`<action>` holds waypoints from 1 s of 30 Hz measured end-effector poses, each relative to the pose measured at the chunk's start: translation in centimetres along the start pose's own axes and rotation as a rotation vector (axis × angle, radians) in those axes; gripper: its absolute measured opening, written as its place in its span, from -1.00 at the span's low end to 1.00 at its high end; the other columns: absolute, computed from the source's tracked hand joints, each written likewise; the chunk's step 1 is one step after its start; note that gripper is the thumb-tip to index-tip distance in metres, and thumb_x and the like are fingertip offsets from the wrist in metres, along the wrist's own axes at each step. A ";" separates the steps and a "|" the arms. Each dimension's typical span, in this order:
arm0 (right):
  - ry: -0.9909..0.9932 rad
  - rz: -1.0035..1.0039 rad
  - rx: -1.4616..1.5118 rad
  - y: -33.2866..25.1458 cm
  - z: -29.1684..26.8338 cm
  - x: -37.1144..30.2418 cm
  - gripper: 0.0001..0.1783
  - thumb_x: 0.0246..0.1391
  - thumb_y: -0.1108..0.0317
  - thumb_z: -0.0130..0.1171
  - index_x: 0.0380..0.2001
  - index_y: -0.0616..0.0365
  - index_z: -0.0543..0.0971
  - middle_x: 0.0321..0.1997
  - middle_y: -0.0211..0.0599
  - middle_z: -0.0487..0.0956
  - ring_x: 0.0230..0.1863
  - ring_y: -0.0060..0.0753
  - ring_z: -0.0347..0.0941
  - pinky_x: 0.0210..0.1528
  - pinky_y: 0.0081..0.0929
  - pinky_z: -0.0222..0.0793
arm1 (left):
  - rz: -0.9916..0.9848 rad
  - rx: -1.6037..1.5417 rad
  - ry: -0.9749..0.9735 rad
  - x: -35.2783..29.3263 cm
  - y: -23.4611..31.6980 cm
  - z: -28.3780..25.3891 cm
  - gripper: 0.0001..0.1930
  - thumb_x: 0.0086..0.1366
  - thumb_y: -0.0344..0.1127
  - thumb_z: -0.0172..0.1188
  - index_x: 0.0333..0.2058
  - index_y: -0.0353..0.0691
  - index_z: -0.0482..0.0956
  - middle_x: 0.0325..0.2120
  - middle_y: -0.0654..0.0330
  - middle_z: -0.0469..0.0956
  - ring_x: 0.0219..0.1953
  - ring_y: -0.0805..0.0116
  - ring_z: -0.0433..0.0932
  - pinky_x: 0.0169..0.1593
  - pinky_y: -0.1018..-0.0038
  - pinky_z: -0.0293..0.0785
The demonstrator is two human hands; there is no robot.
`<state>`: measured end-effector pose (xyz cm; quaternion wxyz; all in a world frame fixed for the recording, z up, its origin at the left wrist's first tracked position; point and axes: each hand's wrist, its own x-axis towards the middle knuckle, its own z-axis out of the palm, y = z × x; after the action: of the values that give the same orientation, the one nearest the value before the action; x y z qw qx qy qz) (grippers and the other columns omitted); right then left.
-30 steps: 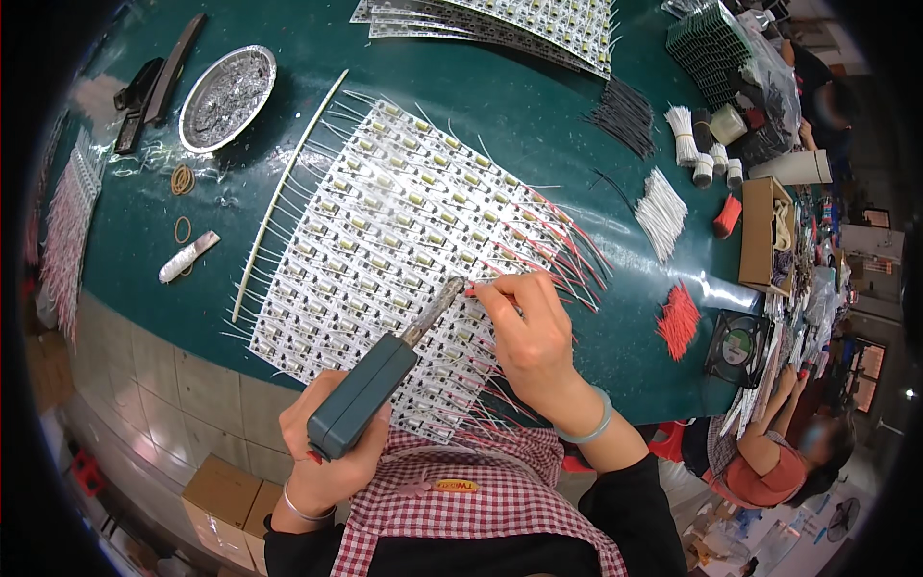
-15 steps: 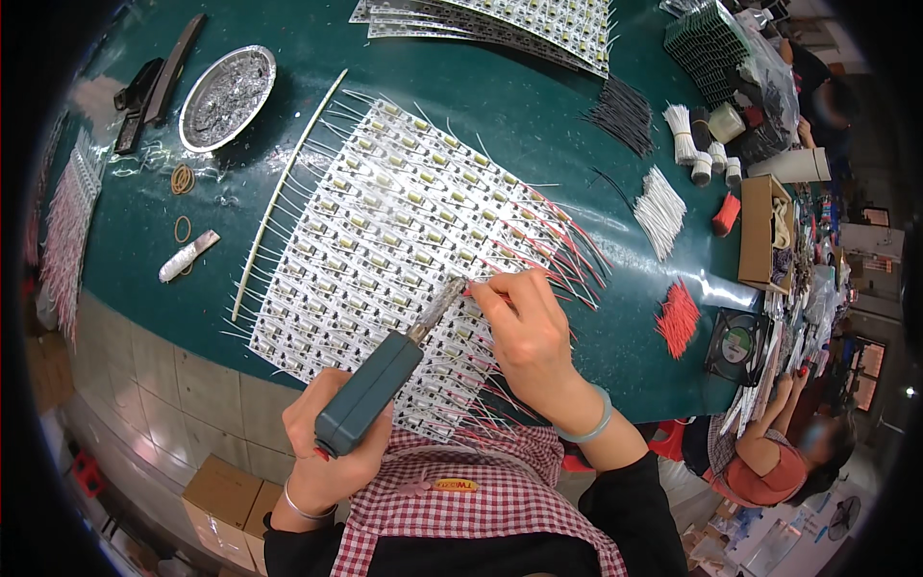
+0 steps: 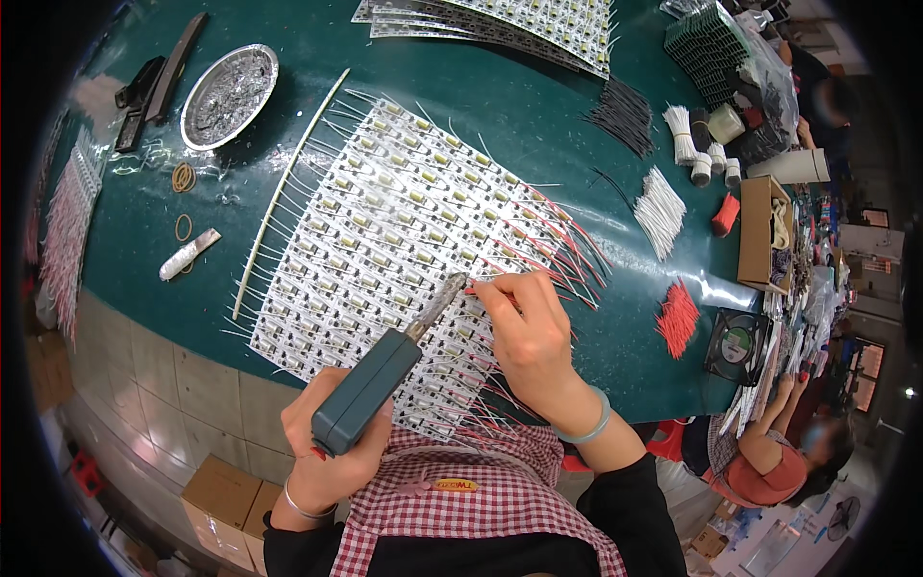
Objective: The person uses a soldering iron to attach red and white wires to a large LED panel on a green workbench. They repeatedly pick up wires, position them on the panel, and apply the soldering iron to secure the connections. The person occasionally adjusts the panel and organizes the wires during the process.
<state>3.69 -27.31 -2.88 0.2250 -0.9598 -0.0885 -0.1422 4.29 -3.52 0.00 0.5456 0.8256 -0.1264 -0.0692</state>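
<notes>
My left hand [image 3: 336, 442] is wrapped round the dark green handle of a soldering gun [image 3: 370, 389]. Its metal tip rests near the middle of a white panel of small circuit boards [image 3: 385, 221], close to my right fingertips. Between thumb and forefinger, my right hand [image 3: 529, 322] pinches a short red wire [image 3: 472, 289] at the board. Red wires [image 3: 567, 240] stick out from the panel's right edge, and thin white wires stand out along its left side. A long pale strip [image 3: 288, 192] lies beside that left side.
Loose red wires [image 3: 678, 317], white wires [image 3: 660, 213] and black wires [image 3: 623, 117] lie in piles at right. A metal bowl [image 3: 197, 139] stands at upper left. More panels [image 3: 471, 29] are stacked at the far edge. A fan [image 3: 736, 346] sits near the right corner; co-workers are beyond.
The soldering gun's tip has shifted very slightly, staying beside the red wire. My right hand holds nearly the same place on the panel.
</notes>
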 end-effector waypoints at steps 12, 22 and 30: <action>-0.014 0.017 0.023 0.0 -0.1 0.2 -0.67 -0.17 0.64 0.23 -0.21 0.38 0.59 -0.26 -0.17 0.50 -0.23 -0.18 0.43 -0.26 -0.38 0.46 | -0.044 -0.016 -0.014 0.1 0.1 0.1 -0.86 0.02 -0.60 0.35 -0.39 -0.41 0.61 -0.46 0.09 0.58 -0.50 0.35 0.58 -0.40 0.50 0.47; -0.017 0.029 0.016 -0.2 -0.1 0.3 -0.69 -0.17 0.65 0.24 -0.24 0.38 0.59 -0.26 -0.18 0.49 -0.24 -0.19 0.42 -0.27 -0.39 0.44 | -0.005 -0.009 -0.005 -0.1 -0.1 -0.5 -0.82 0.02 -0.59 0.35 -0.34 -0.45 0.64 -0.42 0.04 0.60 -0.49 0.31 0.58 -0.39 0.48 0.48; 0.016 0.012 -0.002 -0.1 0.2 0.2 -0.70 -0.17 0.62 0.24 -0.25 0.33 0.58 -0.26 -0.19 0.49 -0.25 -0.18 0.41 -0.23 -0.36 0.40 | -0.093 -0.062 -0.023 -0.7 0.0 -0.7 -0.79 0.03 -0.60 0.34 -0.30 -0.47 0.63 -0.35 -0.01 0.63 -0.41 0.28 0.62 -0.33 0.47 0.52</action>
<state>3.88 -27.14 -2.97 0.2255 -0.9594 -0.0806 -0.1488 3.77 -2.65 0.27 0.5657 0.8124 -0.0917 -0.1078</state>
